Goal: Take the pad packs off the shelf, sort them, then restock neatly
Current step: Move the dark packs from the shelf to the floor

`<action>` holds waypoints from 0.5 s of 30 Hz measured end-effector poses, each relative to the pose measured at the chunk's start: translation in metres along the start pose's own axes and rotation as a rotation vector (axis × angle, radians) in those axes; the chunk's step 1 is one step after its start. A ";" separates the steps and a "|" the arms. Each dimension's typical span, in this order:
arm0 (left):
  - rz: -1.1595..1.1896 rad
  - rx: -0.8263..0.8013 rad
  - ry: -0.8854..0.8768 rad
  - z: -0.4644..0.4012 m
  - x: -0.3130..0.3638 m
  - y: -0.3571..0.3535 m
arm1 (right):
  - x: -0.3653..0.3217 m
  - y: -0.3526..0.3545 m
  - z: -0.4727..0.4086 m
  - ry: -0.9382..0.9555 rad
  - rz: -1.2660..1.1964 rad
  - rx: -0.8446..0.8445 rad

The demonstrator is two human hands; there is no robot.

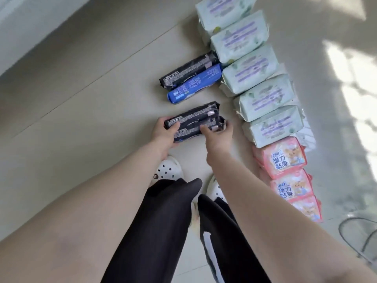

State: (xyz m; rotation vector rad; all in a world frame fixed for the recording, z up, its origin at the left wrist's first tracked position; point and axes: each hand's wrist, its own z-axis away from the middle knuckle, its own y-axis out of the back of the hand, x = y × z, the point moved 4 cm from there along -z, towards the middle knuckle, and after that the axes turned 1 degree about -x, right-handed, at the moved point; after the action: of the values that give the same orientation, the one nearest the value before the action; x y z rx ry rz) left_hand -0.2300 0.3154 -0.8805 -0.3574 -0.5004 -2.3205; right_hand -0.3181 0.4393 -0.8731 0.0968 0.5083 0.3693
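Forearms nearest. Black pad packs [195, 121] clamped endwise by left hand [164, 131] and right hand [219, 133]; long axis parallel to black-and-blue pair [191, 77] lying beyond on floor [81, 99].

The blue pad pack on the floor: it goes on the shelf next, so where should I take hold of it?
Grip the blue pad pack across its narrow width near the middle, hand coming from above. It lies flat and long, one long side against a black pack, far end by the green packs; its near long side looks free.
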 end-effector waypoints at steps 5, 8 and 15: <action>-0.028 0.015 -0.014 -0.008 -0.001 -0.001 | 0.023 -0.013 0.005 -0.202 -0.282 -0.074; -0.025 0.010 -0.013 -0.013 0.002 -0.004 | 0.013 -0.013 -0.001 -0.193 -0.361 -0.038; 0.037 0.032 0.011 -0.024 0.015 -0.018 | -0.012 -0.009 -0.010 -0.159 -0.369 -0.071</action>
State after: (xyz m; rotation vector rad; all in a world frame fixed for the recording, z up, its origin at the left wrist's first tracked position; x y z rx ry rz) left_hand -0.2561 0.3073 -0.9005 -0.3353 -0.5203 -2.2745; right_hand -0.3302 0.4265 -0.8781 -0.0373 0.3460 0.0179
